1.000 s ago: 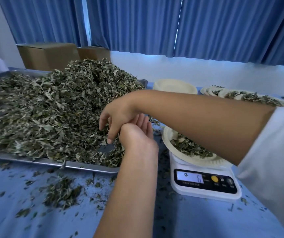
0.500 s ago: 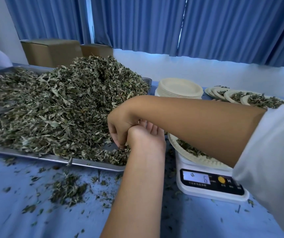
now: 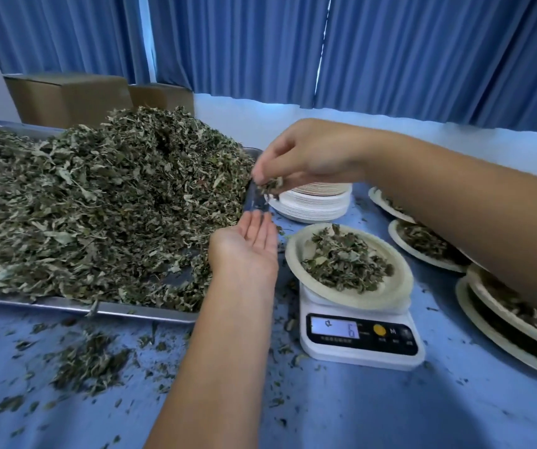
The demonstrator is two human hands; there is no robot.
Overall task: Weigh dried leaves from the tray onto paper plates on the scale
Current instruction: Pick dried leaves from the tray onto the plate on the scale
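Observation:
A big heap of dried leaves [image 3: 105, 202] fills a metal tray [image 3: 137, 311] on the left. A white scale [image 3: 362, 338] stands to the right of the tray, its display showing 6. On it sits a paper plate [image 3: 296, 251] holding a small pile of leaves. My right hand [image 3: 306, 153] hovers above the tray's right end and pinches a small bunch of leaves [image 3: 272, 184] in its fingertips. My left hand [image 3: 247, 247] lies palm up and flat below it, between the tray and the scale, holding nothing.
A stack of unused paper plates [image 3: 312, 202] stands behind the scale. Several filled plates [image 3: 429, 244] lie along the right side. Loose leaf bits [image 3: 88, 361] are scattered on the blue table. Two cardboard boxes [image 3: 69, 98] stand behind the tray by the curtain.
My right hand has lifted out of the heap with a pinch of leaves and moved up and right. My left hand has turned palm up under it.

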